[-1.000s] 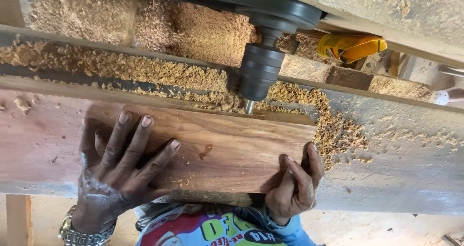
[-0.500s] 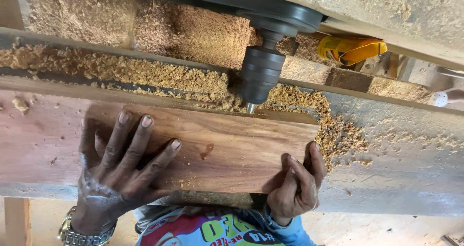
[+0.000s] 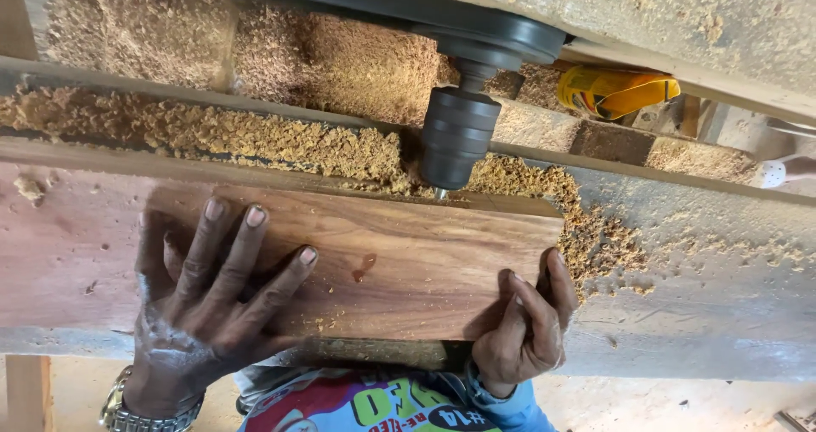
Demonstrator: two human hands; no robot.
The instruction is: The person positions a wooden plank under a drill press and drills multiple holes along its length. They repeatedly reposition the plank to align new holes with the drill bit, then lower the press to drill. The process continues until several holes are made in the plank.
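A brown wooden board [image 3: 408, 262] lies flat on the dusty machine table [image 3: 714, 304]. My left hand [image 3: 208, 296] presses down on its left part with the fingers spread. My right hand [image 3: 523, 326] grips the board's right near corner, thumb up along the end. A dark grey drill chuck [image 3: 457, 139] points at the board's far edge, and its bit [image 3: 440, 192] is almost fully sunk into the wood.
Heaps of wood shavings [image 3: 212, 130] lie along the rail behind the board and to its right [image 3: 595, 237]. A yellow object [image 3: 616, 88] sits at the back right. A wooden post [image 3: 30, 389] stands at the lower left.
The board has moved toward the chuck, so the bit shows less and less. Both hands keep their hold on the board.
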